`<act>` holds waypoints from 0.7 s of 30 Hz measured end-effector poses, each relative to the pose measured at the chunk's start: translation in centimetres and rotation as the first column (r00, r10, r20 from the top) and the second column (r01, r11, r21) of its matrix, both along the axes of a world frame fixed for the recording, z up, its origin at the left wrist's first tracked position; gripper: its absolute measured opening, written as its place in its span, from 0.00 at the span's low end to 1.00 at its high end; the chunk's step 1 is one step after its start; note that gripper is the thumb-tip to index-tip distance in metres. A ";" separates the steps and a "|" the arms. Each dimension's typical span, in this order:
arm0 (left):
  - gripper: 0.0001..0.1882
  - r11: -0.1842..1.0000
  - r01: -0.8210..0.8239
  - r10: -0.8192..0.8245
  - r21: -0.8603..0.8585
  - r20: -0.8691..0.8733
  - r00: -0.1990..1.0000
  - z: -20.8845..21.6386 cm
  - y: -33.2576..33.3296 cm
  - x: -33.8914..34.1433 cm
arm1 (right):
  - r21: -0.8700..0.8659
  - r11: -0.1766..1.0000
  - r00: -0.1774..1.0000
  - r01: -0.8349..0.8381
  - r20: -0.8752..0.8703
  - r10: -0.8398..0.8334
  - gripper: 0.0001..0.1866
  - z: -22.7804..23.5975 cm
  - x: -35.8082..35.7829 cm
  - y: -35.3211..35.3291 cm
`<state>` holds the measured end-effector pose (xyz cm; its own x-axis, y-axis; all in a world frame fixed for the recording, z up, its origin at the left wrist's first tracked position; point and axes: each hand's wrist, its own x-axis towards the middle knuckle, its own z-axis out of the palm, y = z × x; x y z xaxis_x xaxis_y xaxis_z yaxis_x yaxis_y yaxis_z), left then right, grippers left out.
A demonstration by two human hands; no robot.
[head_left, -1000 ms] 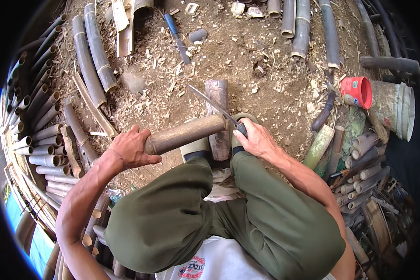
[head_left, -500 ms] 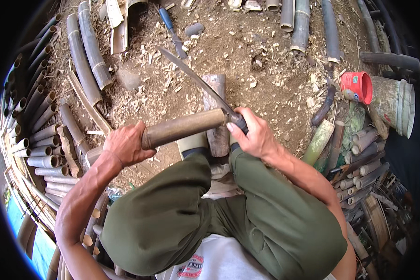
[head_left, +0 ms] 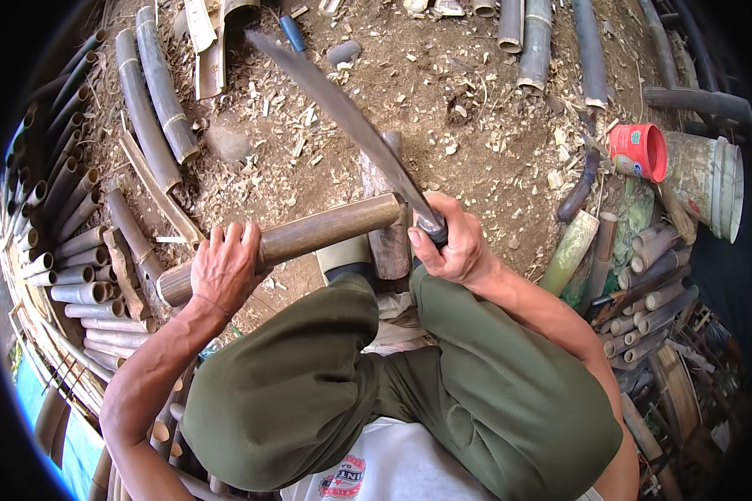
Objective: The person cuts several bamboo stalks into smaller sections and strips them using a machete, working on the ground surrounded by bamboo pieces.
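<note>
A brown bamboo tube [head_left: 330, 228] lies slantwise in front of my knees. My left hand [head_left: 228, 265] is closed round it near its left end, fingers over the top. In my right hand [head_left: 453, 242] is a machete [head_left: 338, 108], gripped by its dark handle. The long blade points away and to the left, slightly blurred by motion, its base close to the tube's right end. Beneath that end a short wooden log [head_left: 390, 250] lies on the ground between my feet, partly covered by the tube and the blade.
Dark bamboo poles [head_left: 146, 108] lie at the far left, and cut tubes [head_left: 79, 292] are stacked nearer. At right stand a red container [head_left: 635, 153], a pale bucket [head_left: 710, 188] and more cut bamboo [head_left: 643, 330]. A blue-handled tool [head_left: 292, 33] lies far ahead among wood chips.
The machete blade has risen and swung farther away, now looking larger and covering part of the blue-handled tool. My left hand has turned on the tube, its fingers now over the top.
</note>
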<state>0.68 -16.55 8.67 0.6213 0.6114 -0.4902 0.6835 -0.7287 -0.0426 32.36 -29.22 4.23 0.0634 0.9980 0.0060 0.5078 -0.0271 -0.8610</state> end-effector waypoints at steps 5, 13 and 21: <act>0.40 0.999 0.016 -0.016 -0.042 0.001 1.000 0.4 -0.2 -0.1 | -0.558 0.824 0.971 -0.097 0.130 0.202 0.18 -5.6 2.8 -1.3; 0.30 0.896 -0.209 0.118 -0.392 -0.243 0.963 2.2 3.1 2.4 | -0.194 0.981 0.999 0.015 0.038 -0.008 0.19 -2.1 1.1 -1.2; 0.29 0.893 -0.171 0.100 -0.417 -0.188 0.977 0.4 3.6 1.2 | -0.395 0.918 0.967 -0.040 0.216 0.136 0.17 -6.4 2.0 -2.8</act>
<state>1.90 -12.98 9.07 0.4405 0.3923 -0.8075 0.7872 -0.6012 0.1373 34.40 -32.07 -2.15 0.0195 0.9267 -0.3753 0.7091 -0.2775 -0.6482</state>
